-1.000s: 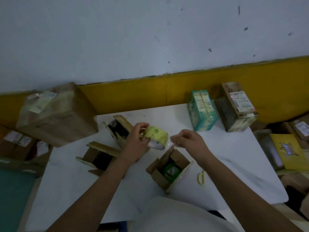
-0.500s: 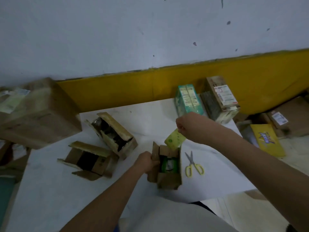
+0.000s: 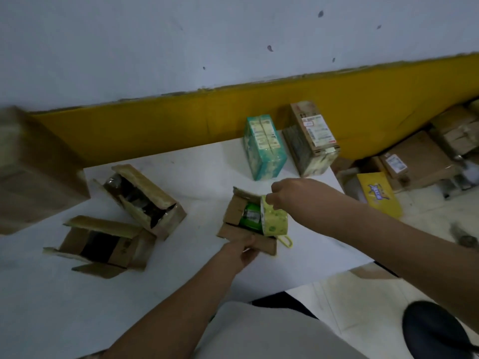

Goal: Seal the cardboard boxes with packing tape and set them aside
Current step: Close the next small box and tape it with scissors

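- Near the right edge of the worktop (image 3: pixel 77 307), close to the front, sits a small box (image 3: pixel 234 211) made of brown cardboard. Its top flaps stand open.
- Inside the small box is a green thing (image 3: pixel 249 216). It is too blurry to say what it is.
- The left hand (image 3: pixel 243 251) grips the near side of the small box. Its fingers are curled round the cardboard edge.
- The right hand (image 3: pixel 293 194) is over the right side of the small box. Its fingers are curled and pinch the top of a tape roll (image 3: pixel 276 221).
- The tape roll is yellow-green with spots. It hangs down from the fingers, right at the right side of the small box. I cannot tell if it touches the cardboard.
- A yellow scissors handle (image 3: pixel 286 241) pokes out from behind the tape roll. It lies on the worktop just beside the small box.
- Two more open boxes sit toward the left edge of the worktop. The long open box (image 3: pixel 153 190) lies at a slant and has dark things inside. The low open box (image 3: pixel 121 251) is nearer the front edge and looks dark inside too. The two are just beside each other.
- At the far right corner of the worktop stand a teal box (image 3: pixel 264 149) and a labelled brown box (image 3: pixel 311 141), side by side and closed.
- Past the left edge is a big brown box (image 3: pixel 33 172), all blurry.
- On the floor past the right edge lie a yellow packet (image 3: pixel 379 198) and some floor boxes (image 3: pixel 420 156).
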`<state>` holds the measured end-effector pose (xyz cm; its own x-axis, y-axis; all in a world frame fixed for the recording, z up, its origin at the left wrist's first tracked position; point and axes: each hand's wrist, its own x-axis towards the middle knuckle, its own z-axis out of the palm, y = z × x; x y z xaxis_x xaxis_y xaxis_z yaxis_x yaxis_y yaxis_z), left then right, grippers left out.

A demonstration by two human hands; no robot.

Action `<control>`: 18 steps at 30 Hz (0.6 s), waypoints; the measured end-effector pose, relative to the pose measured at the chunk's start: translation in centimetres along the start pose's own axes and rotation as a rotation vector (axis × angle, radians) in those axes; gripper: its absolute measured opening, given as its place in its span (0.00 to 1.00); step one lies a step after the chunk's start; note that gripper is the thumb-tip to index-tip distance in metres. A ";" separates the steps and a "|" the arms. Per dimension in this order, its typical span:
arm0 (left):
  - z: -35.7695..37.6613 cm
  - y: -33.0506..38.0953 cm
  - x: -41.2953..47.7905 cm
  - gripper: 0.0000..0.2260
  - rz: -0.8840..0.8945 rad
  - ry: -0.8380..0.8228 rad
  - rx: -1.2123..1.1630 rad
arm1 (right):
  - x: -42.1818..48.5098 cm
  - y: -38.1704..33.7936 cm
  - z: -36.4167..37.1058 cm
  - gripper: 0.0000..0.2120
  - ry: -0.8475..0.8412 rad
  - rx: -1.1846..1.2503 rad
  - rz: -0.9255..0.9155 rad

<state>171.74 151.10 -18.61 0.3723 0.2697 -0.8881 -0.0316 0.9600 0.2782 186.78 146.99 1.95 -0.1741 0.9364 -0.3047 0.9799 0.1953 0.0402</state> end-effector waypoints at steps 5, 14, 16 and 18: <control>1.2 -0.9 1.5 0.03 0.017 -0.043 0.023 | -2.9 0.0 1.6 0.23 0.123 0.111 -0.108; -1.2 1.0 -3.5 0.15 0.059 0.098 0.816 | -3.9 -0.8 5.7 0.22 0.063 0.235 -0.058; -2.2 1.1 -5.6 0.09 0.491 0.189 1.245 | -4.0 -1.0 6.3 0.23 0.068 0.264 -0.073; -1.9 1.2 -8.2 0.09 0.666 0.036 1.268 | -4.0 -1.1 6.3 0.25 0.094 0.290 -0.094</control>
<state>166.91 150.19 -11.68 0.5936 0.6550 -0.4675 0.6537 -0.0536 0.7549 186.99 141.20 -2.90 -0.2603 0.9437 -0.2044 0.9436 0.2037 -0.2611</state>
